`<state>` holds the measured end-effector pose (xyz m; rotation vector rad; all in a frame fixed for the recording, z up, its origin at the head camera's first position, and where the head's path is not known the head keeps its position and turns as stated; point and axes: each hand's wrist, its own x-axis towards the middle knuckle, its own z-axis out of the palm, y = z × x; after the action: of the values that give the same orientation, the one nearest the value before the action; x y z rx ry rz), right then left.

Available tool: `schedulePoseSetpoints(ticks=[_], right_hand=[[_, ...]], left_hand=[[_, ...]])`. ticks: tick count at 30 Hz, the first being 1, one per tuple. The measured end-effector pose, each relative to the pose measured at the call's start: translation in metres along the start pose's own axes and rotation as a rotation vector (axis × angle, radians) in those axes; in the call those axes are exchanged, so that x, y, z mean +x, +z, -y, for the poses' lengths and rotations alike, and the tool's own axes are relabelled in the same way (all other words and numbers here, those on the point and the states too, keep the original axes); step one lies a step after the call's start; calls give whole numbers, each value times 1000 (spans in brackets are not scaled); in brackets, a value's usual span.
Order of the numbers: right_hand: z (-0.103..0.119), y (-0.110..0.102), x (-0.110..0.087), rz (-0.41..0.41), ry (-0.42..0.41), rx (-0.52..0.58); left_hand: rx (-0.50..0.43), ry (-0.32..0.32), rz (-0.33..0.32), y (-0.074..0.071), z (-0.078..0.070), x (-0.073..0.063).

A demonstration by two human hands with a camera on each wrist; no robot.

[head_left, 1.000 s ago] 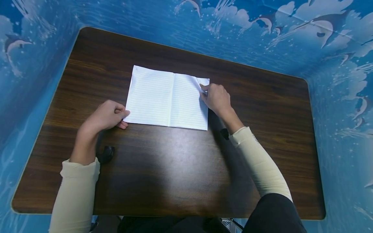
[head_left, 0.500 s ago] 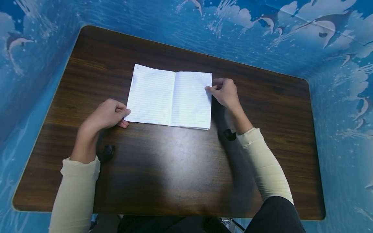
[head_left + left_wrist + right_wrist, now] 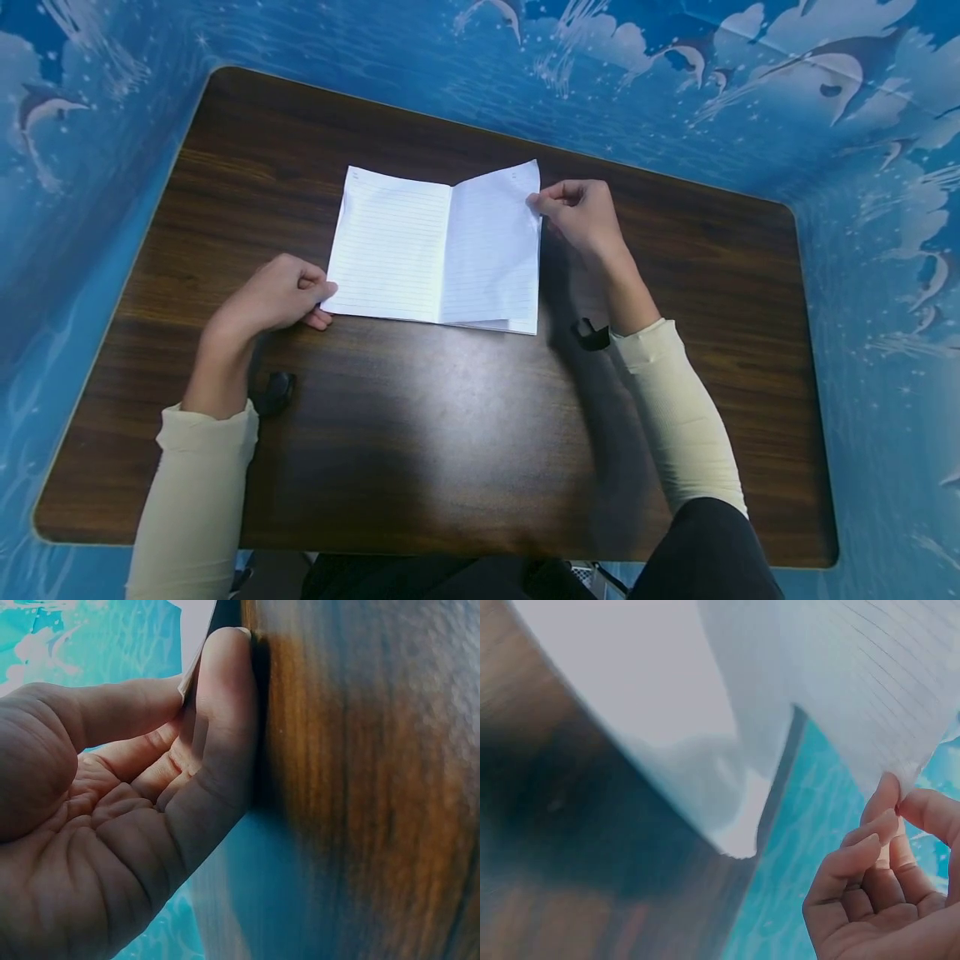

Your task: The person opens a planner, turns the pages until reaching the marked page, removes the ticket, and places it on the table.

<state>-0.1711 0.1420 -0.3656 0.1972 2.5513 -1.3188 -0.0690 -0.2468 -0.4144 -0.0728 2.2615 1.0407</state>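
Observation:
An open notebook [image 3: 390, 250] with ruled white pages lies on the dark wooden table. My left hand [image 3: 281, 296] pinches its lower left corner between thumb and fingers; in the left wrist view, that hand [image 3: 142, 772] has the paper edge under the thumb, fingers low against the table. At the upper right edge my right hand [image 3: 585, 217] pinches one page [image 3: 491, 242], lifted and bowed up from the sheets below. The right wrist view shows thumb and forefinger of the right hand [image 3: 892, 862] gripping the page's edge, with the lower sheets [image 3: 652, 697] resting beneath.
The brown wood-grain table [image 3: 450, 467] has rounded corners. Blue sea-themed sheeting [image 3: 375, 50] with dolphins surrounds it at the back and sides. A small black device [image 3: 276, 393] sits by the left wrist, and another black piece [image 3: 591, 335] by the right wrist.
The right hand has gone from over the right page to its outer edge, then up and away, raising the page so its lower corner pulls in. The left hand stays at its corner.

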Motion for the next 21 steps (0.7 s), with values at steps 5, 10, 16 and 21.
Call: schedulePoseSetpoints(ticks=[5,10,16,21], right_hand=[[17,4,-1,5,-81,11],[33,12,0,28,-149,42],[51,25,2,66,-186,79],[65,38,3,103,-231,113]], left_hand=[[-8,19,3,-1,0,-1],[-11,23,-1,-1,1,-1],[-2,12,-4,-1,0,-2],[3,17,-5,0,0,-1]])
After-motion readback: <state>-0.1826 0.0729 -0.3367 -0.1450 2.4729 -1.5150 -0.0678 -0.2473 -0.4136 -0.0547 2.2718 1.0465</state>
